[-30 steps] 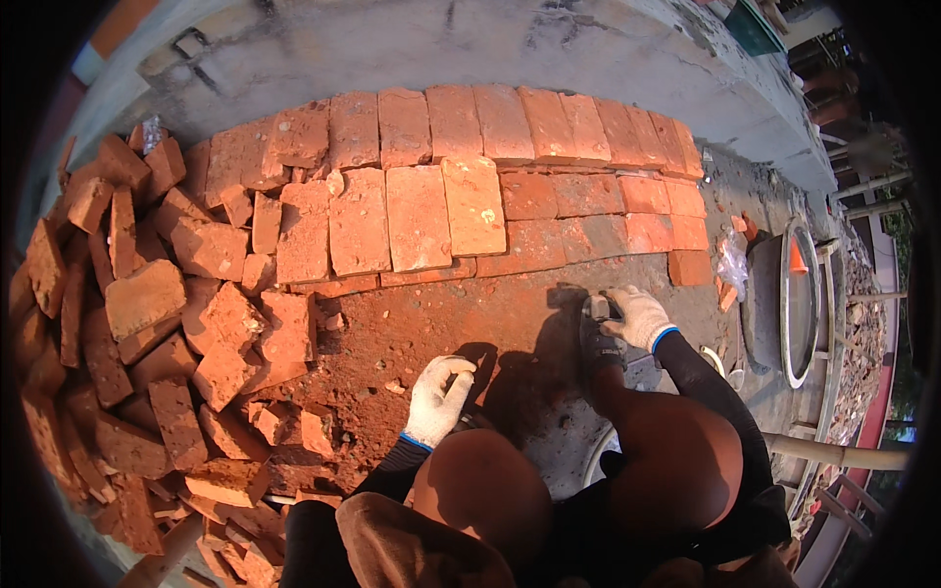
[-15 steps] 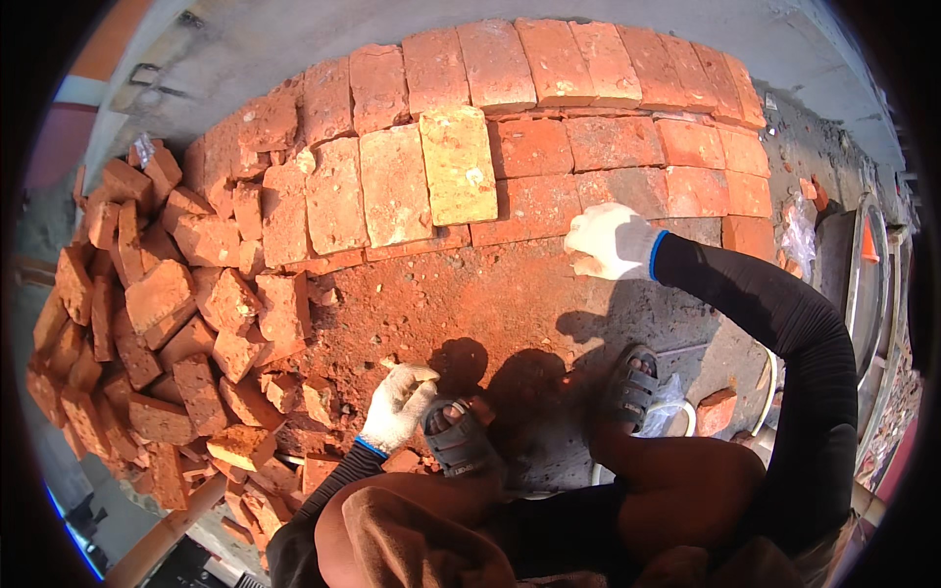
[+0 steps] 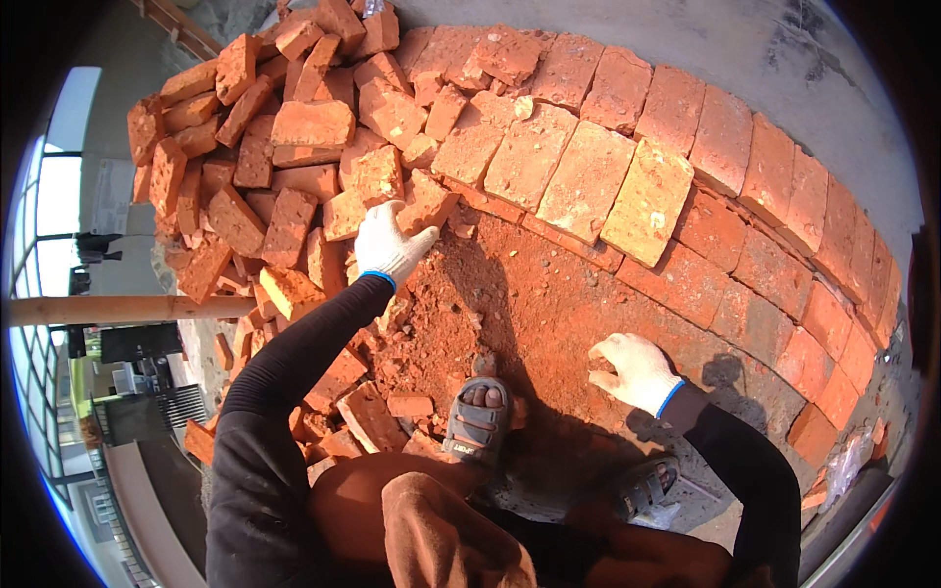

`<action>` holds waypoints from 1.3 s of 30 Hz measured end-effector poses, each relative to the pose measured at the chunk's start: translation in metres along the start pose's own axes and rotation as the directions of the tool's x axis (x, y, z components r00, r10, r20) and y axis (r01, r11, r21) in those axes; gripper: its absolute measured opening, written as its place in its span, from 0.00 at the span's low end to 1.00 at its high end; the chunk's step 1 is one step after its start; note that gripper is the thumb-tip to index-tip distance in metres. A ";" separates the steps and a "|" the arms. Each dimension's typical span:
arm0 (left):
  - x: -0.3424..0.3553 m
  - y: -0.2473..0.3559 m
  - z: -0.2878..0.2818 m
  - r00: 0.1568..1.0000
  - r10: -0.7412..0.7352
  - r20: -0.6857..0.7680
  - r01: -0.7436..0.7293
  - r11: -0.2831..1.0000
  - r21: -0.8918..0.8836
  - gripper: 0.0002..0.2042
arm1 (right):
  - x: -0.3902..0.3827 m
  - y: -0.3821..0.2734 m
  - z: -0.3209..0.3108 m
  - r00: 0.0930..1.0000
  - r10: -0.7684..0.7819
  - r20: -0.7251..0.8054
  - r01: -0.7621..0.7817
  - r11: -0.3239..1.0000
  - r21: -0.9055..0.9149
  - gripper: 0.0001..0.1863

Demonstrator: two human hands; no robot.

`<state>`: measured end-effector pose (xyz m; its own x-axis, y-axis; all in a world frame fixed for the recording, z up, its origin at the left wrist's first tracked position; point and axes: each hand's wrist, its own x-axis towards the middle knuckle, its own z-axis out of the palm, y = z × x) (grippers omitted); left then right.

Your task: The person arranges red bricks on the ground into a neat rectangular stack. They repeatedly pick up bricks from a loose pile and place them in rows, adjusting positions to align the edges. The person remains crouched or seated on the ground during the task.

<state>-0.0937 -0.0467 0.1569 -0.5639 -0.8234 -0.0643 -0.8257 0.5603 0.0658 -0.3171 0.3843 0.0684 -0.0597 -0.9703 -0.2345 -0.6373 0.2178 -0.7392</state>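
My left hand (image 3: pixel 390 245), in a white glove with a blue cuff, reaches to the near edge of the brick heap. Its thumb stands apart from its fingers, close against a reddish brick (image 3: pixel 428 202); whether it touches that brick I cannot tell. My right hand (image 3: pixel 635 372), gloved the same way, hovers over the dusty ground with fingers loosely bent and thumb apart, holding nothing. Beyond it runs a layered row of laid bricks (image 3: pixel 676 274). A yellowish brick (image 3: pixel 647 202) lies across the top of the lower rows.
A jumbled heap of loose bricks (image 3: pixel 294 176) fills the left. Broken pieces (image 3: pixel 371 416) lie beside my sandalled foot (image 3: pixel 478 419). A wooden pole (image 3: pixel 127 310) extends left from the heap. Behind the row stands a grey wall (image 3: pixel 784 78). Clear plastic (image 3: pixel 845 468) lies at the right.
The view has swung toward the left, bringing the heap nearer the middle. My left hand has gone from beside my foot up to the heap. My right hand has drawn back from the laid bricks.
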 end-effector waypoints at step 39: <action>0.082 -0.205 -0.001 0.977 0.205 -0.066 -0.190 0.964 0.188 0.59 | -0.046 -0.030 0.053 0.923 0.304 0.238 -0.301 0.952 -0.047 0.28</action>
<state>0.0294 -0.2287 0.1397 -0.7187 -0.6951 0.0166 -0.6922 0.7130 -0.1116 -0.2547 0.4276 0.0674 -0.0653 -0.8039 -0.5912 -0.6255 0.4946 -0.6035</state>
